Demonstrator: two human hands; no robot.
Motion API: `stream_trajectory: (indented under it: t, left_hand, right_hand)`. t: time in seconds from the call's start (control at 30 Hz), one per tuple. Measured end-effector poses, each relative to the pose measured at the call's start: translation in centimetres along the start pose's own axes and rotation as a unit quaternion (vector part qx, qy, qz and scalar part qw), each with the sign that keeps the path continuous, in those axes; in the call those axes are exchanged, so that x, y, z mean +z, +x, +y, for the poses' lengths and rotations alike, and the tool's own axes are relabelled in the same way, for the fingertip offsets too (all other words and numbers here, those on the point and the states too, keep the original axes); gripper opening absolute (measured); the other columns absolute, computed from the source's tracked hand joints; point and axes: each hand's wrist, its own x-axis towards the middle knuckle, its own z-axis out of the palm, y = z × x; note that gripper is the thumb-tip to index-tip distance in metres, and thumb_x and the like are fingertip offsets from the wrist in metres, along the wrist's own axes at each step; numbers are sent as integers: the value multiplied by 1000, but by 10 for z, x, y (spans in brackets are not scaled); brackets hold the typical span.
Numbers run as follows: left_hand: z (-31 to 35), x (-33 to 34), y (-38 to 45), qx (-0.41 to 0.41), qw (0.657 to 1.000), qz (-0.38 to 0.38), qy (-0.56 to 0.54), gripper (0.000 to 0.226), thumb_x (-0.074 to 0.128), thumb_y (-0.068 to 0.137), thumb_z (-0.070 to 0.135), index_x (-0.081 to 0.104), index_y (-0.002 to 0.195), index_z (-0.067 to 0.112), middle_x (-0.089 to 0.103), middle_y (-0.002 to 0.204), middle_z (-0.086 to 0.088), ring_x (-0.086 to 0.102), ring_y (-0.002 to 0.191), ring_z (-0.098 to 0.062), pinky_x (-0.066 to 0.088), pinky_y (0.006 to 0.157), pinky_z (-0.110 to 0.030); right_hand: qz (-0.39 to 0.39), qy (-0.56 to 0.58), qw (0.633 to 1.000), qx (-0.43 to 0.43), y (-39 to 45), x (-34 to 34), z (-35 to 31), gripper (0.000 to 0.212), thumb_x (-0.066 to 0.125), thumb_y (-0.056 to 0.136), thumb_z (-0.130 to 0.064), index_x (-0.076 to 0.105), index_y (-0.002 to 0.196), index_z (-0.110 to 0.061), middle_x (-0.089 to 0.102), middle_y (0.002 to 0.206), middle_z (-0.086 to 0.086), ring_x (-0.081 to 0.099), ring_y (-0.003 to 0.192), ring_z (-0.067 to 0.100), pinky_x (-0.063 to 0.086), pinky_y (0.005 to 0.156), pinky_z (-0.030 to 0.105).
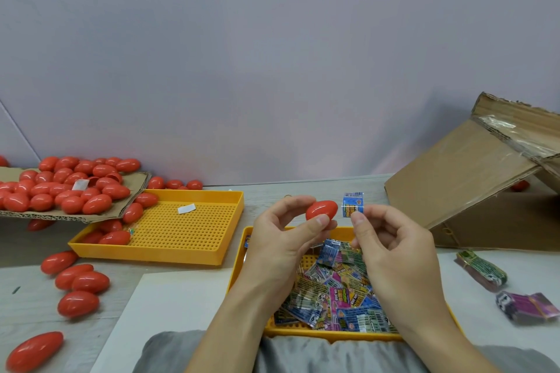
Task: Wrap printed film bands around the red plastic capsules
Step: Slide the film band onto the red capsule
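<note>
My left hand (280,235) pinches a red egg-shaped capsule (321,209) between thumb and fingers, held above the near yellow tray (333,334). Just to its right, my right hand (391,244) pinches a blue printed film band (352,204) by its lower edge. The band stands upright, a small gap from the capsule's tip. The near tray holds a heap of several printed film bands (339,291). A pile of red capsules (69,185) lies on a cardboard sheet at the far left.
A second yellow perforated tray (181,230) sits left of centre with a few capsules in its corner. Loose capsules (78,281) lie on the table at left. A tipped cardboard box (472,179) stands at right, with two bundles of bands (481,271) in front.
</note>
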Motion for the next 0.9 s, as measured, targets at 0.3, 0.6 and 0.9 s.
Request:
stream_trajectory:
  t: [0.3,0.6,0.9]
  left_hand:
    - [0,-1,0,-14,999,-49,5,33,83,66,10,73,97,14,73,105,-14,73,93,-33,58,79,-27]
    - [0,0,0,-27,998,-55,10,28,78,71,4,73,98,11,71,106,-18,72,96,-27,57,82,-28]
    - [0,0,-1,-29,998,-55,7,34,79,69,10,69,101,6,73,102,-19,72,95,-28,57,80,-26]
  right_hand:
    - [-15,-5,1000,-12,0,0,-1,10,66,89,-25,69,81,-30,69,72,-9,64,65,5,51,60,14]
    - [-20,7,1000,-8,-1,-1,1,12,71,87,-13,69,86,-25,71,79,-8,68,73,8,55,66,19]
    - [-32,-13,999,-17,-1,0,2,21,71,87,-8,68,84,-28,71,78,-5,68,68,13,57,60,28]
